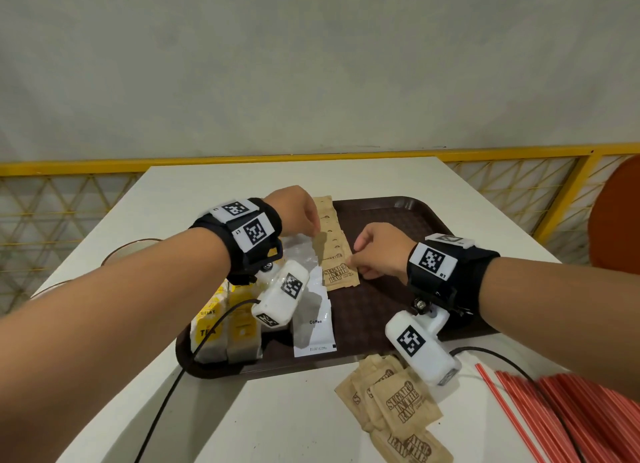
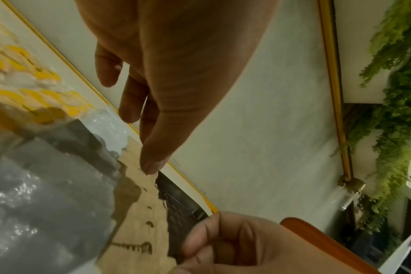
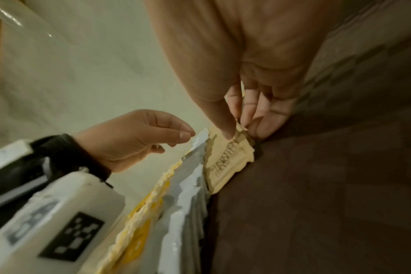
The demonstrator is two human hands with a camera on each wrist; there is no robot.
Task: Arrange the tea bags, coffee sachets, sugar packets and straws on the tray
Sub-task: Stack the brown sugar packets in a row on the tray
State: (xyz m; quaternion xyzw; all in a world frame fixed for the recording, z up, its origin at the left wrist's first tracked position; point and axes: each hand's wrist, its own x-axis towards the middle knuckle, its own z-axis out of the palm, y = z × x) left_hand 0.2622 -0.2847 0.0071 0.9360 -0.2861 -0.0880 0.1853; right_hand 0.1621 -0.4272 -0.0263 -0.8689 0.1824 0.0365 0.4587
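Note:
A brown tray [image 1: 398,216] holds yellow tea bags [image 1: 225,327] at its left, then a row of white coffee sachets [image 1: 313,320], then a row of brown sugar packets [image 1: 329,227]. My right hand [image 1: 377,251] pinches the right corner of the nearest sugar packet [image 1: 341,277] between thumb and fingers [image 3: 230,128]. My left hand [image 1: 298,213] hovers over the far part of the sugar row, fingers relaxed and hanging down, its thumb tip [image 2: 150,166] touching the row [image 2: 148,194]. Loose sugar packets [image 1: 405,403] and red straws [image 1: 554,414] lie on the table in front of the tray.
The white table [image 1: 207,185] carries two cups [image 1: 131,251] at its left edge. A yellow railing [image 1: 519,156] runs behind it, and an orange chair back [image 1: 616,220] stands at the right. Black cables [image 1: 162,407] trail from both wrist cameras across the near table.

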